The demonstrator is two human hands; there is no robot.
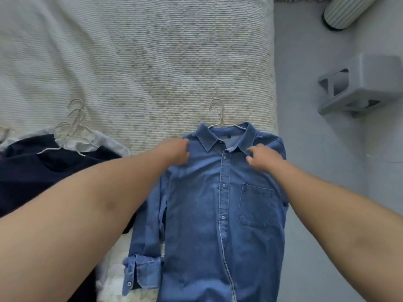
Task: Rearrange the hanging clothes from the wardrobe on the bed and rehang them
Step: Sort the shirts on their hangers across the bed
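Observation:
A blue denim shirt (pixel 209 205) lies face up on the bed (pixel 135 62), buttoned, on a white wire hanger (pixel 219 118) whose hook points away from me. My left hand (pixel 174 152) rests on the shirt's left shoulder beside the collar, fingers curled into the cloth. My right hand (pixel 260 159) sits on the right shoulder, its fingers bent and pinching the fabric near the collar. To the left lies a pile of clothes: a dark navy top (pixel 32 175) over a white garment (pixel 106 142), with several white hangers (pixel 72 131) stacked on them.
The bed's right edge runs just past the shirt; beyond it is grey floor. A grey plastic stool (pixel 359 86) stands on the floor at right, and a ribbed pale cylinder (pixel 346 12) lies at the top right.

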